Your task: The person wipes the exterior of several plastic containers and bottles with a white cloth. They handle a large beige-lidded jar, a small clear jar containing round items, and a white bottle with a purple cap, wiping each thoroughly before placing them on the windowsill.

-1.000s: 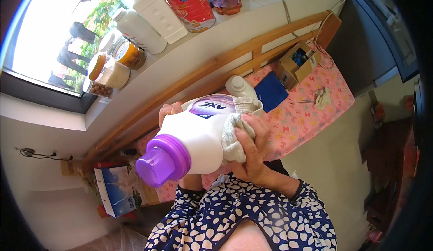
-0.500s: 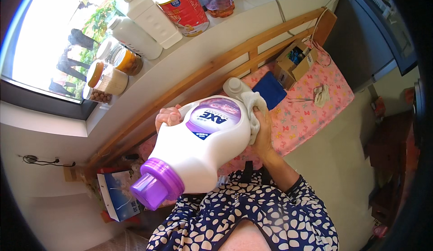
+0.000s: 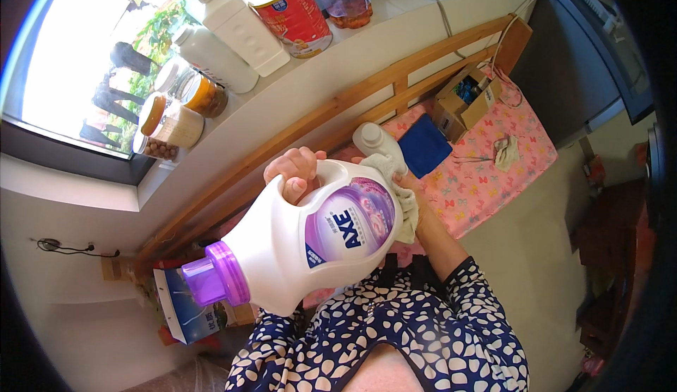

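A large white detergent bottle [image 3: 282, 237] with a purple cap and a purple label lies tilted in front of my chest, its cap toward the lower left. My left hand [image 3: 295, 169] is closed through the bottle's handle, fingers wrapped round it. At the bottle's base, my right hand [image 3: 416, 198] presses a whitish cloth [image 3: 403, 205] against the end; the bottle and the cloth hide part of its fingers. Just beyond the cloth stands another white bottle [image 3: 372, 138], on the pink patterned sheet [image 3: 486, 180].
A blue flat item [image 3: 424, 147], an open cardboard box [image 3: 465, 99] and a crumpled glove-like cloth [image 3: 506, 154] lie on the sheet. A wooden rail [image 3: 317, 120] runs behind. Along the sill stand glass jars [image 3: 173, 120], white bottles [image 3: 243, 29] and a red can [image 3: 293, 18].
The detergent bottle has turned about its length, so its handle faces up more and its label lies nearer me. Its cap has swung left. My right hand and the cloth shifted slightly along its base.
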### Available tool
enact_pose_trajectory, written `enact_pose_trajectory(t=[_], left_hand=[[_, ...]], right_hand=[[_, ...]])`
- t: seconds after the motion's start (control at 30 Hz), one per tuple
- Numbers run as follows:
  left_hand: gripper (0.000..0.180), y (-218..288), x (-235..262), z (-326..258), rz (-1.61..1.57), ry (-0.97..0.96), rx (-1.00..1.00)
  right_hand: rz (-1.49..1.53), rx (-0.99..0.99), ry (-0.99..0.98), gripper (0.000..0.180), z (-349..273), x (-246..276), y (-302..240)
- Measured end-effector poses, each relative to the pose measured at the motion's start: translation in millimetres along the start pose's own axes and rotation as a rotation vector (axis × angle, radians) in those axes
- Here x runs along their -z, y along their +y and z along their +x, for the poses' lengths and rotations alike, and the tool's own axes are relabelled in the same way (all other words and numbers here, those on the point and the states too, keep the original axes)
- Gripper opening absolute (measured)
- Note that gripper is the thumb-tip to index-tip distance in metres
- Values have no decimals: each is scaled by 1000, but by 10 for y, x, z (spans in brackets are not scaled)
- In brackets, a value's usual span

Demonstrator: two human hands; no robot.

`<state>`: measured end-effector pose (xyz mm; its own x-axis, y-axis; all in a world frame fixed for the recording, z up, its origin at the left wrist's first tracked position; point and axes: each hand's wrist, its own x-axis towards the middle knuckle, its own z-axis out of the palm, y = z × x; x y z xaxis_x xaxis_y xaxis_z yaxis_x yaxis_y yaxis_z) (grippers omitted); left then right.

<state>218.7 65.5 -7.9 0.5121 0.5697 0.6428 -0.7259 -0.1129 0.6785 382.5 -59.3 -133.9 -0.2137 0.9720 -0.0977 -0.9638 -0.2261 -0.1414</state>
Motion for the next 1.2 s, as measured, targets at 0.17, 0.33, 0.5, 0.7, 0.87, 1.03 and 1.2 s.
enact_pose_trajectory(t=[0.17,0.33,0.5,0.7,0.87,1.03,1.2], left_hand=[[26,151,-23,167,72,-66,243],[30,76,25,374,74,-94,416],[34,166,78,389,91,9,369],[39,56,80,83,101,420,131],[43,-159,11,-223,79,661,77],[47,-126,-36,-396,83,745,69],[52,-93,-76,-511,37,770,83]], right_hand=[[82,49,14,42,-79,-37,400],[119,168,55,44,-67,-69,612],[130,235,82,46,1,-98,635],[110,289,118,49,-66,-77,505],[83,349,148,51,-69,0,370],[25,318,189,53,-218,-16,427],[-301,254,252,57,-637,-43,454]])
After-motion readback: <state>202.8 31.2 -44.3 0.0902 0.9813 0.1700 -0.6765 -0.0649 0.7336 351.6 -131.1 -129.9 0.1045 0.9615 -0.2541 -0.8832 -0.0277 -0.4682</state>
